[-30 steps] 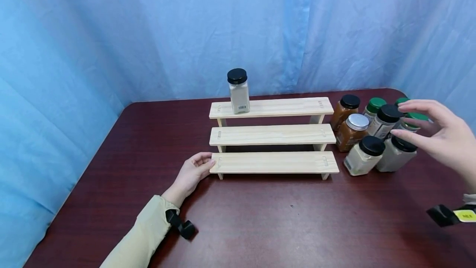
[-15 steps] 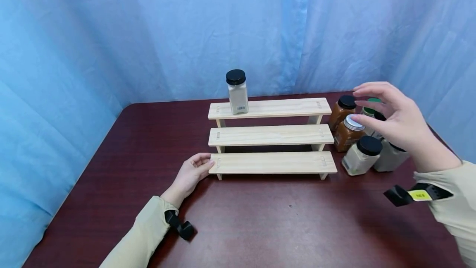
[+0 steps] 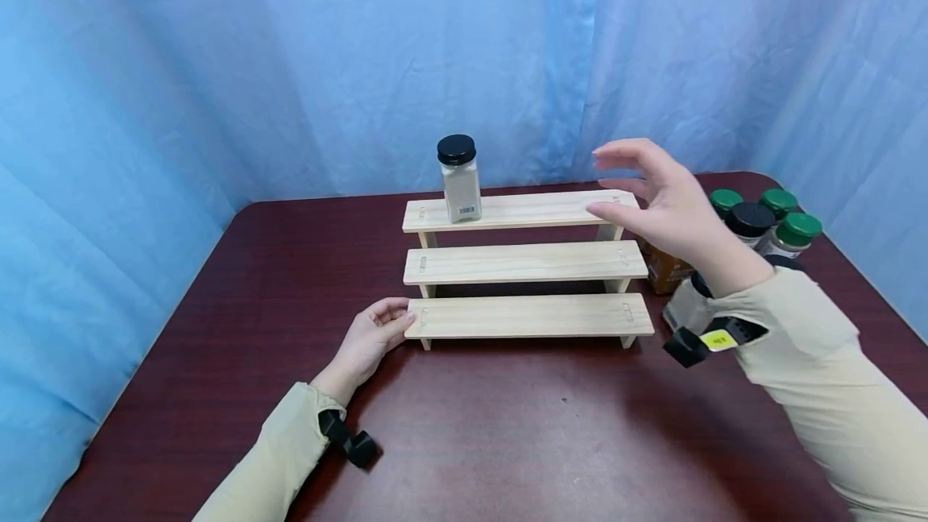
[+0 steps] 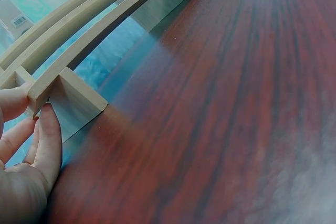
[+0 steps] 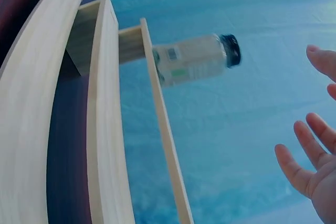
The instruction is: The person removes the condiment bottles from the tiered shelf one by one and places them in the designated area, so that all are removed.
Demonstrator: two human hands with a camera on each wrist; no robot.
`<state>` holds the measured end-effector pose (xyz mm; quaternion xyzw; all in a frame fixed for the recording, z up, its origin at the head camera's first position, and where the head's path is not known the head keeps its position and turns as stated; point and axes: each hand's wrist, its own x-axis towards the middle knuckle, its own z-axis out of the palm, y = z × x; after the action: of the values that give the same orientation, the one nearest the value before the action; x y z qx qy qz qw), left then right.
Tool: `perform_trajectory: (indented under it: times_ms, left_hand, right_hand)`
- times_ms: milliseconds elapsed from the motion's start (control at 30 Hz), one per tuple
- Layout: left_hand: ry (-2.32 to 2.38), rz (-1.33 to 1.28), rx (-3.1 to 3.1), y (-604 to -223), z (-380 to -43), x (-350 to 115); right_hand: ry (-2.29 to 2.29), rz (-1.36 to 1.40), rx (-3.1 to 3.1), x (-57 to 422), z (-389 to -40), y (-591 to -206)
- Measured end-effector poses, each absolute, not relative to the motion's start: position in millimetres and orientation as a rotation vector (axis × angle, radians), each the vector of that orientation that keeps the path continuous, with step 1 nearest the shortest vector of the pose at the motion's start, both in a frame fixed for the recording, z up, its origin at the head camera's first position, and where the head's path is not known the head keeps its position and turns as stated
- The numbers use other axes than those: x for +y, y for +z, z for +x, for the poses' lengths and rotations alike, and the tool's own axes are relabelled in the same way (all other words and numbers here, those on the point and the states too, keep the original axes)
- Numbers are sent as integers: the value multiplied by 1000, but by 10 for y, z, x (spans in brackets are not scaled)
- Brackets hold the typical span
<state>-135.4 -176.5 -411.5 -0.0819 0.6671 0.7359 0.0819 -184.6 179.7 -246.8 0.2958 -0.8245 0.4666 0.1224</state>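
Observation:
A three-step wooden shelf rack [image 3: 529,316] stands on the table. At the left end of its lowest board, my left hand [image 3: 368,342] pinches the wood between thumb and fingers; the left wrist view shows the fingertips [image 4: 48,124] at the board's corner. On the left of the top board stands a clear square jar [image 3: 461,188] of pale powder with a black lid, also seen sideways as a jar [image 5: 191,59] in the right wrist view. My right hand [image 3: 663,196] hovers around the top board's right end, fingers spread and holding nothing.
Right of the rack several spice jars cluster on the dark red table [image 3: 507,441]. They include green-lidded jars [image 3: 796,234], a black-lidded jar [image 3: 750,222] and a brown-filled jar [image 3: 667,271], partly hidden by my right forearm. A blue curtain [image 3: 348,63] hangs behind.
My right hand has moved left from over the jar cluster to the rack's top right end, staying empty. My left hand has kept its hold on the lowest board.

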Motion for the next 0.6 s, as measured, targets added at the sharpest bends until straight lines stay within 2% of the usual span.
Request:
perform_trajectory:
  times_ms: [600]
  left_hand:
    - [2212,-228,1998,-4108,-1342,-1766]
  right_hand:
    - [1349,914,-2642,1059,-2272,-2488]
